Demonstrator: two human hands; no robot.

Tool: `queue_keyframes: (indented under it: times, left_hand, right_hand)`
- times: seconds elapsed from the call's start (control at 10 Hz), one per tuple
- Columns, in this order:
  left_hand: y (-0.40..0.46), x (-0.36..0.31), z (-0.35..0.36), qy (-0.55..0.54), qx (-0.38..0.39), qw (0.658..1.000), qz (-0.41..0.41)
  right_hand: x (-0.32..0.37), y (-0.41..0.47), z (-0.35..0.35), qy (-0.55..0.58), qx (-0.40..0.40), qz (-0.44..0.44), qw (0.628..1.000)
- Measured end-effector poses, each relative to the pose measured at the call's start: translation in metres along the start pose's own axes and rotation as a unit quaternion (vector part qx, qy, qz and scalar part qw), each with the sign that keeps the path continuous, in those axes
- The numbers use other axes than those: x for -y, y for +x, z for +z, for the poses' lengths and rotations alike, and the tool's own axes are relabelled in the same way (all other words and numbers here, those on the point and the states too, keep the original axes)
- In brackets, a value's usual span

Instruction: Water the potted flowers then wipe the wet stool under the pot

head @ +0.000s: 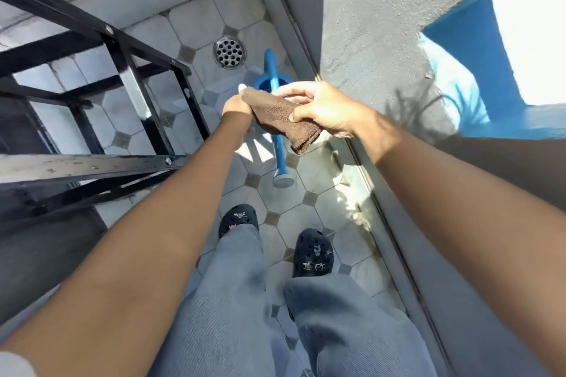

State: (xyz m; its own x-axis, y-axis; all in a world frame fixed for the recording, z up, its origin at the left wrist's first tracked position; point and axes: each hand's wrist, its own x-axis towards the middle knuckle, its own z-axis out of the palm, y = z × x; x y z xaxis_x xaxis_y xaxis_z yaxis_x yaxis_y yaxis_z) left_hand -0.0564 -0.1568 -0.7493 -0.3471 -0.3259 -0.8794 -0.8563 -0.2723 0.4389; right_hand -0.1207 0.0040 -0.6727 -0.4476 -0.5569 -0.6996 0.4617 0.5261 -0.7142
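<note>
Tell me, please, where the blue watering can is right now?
In the head view, the blue watering can stands on the tiled floor below both hands holding the brown cloth, just near the round drain.

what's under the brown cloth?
Below the brown cloth, held by both hands, left hand and right hand, a blue watering can stands on the tiled floor. Its body is mostly covered.

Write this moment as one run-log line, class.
left hand: grips brown cloth | right hand: pinches brown cloth | blue watering can: on tiled floor, unheld | stool, pot: not in view
</note>
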Motion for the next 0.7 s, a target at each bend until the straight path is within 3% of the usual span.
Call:
queue_keyframes:
  times: [0.1, 0.2, 0.4, 0.6, 0.7]
  left_hand:
    - [-0.027, -0.01, -0.014, -0.252, 0.091, 0.963, 0.0]
    - [-0.033, -0.008, -0.028, -0.304, 0.173, 0.936, 0.027]
    - [-0.019, -0.001, -0.026, -0.119, 0.087, 0.982, 0.116]
    - [0.0, -0.009, -0.006, -0.061, 0.086, 0.991, 0.079]
    - [-0.014, -0.01, -0.002, 0.026, 0.066, 0.992, 0.103]
  right_hand:
    - [0.013, 0.013, 0.002, -0.037, 0.03, -0.009, 0.999]
    - [0.021, 0.026, -0.002, -0.09, -0.062, -0.027, 0.994]
    - [0.013, 0.046, -0.016, -0.121, -0.146, -0.011, 0.982]
    - [0.0, 0.049, -0.021, -0.231, -0.19, -0.001, 0.954]
    - [-0.001, 0.029, -0.016, -0.258, -0.201, -0.02, 0.945]
